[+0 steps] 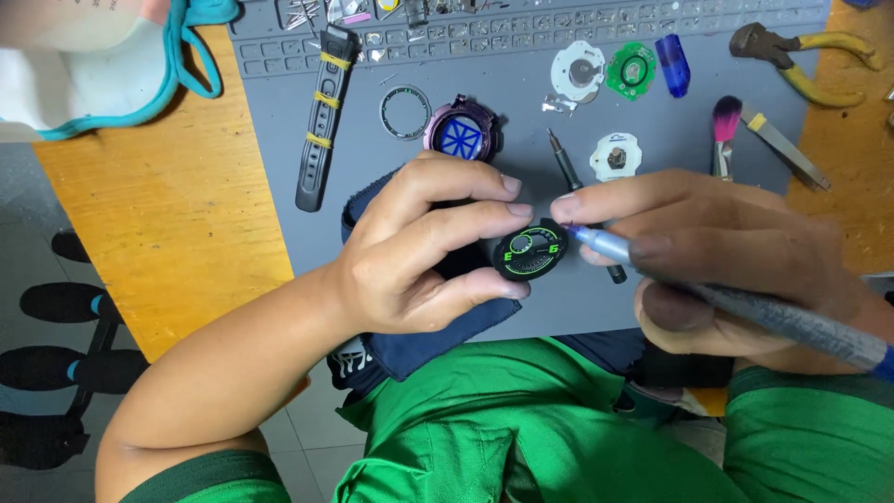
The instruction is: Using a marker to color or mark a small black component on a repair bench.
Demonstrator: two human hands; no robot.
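Round black dial [529,251], green markings, pinched between fingertips [507,290].

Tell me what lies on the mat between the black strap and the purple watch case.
In the head view, a thin metal ring lies between the black strap and the purple watch case.

Matt black plastic dial [530,250] with glossy green marks, on a smooth grey rubbery mat [521,102] (bare wood tabletop [168,205] alongside).
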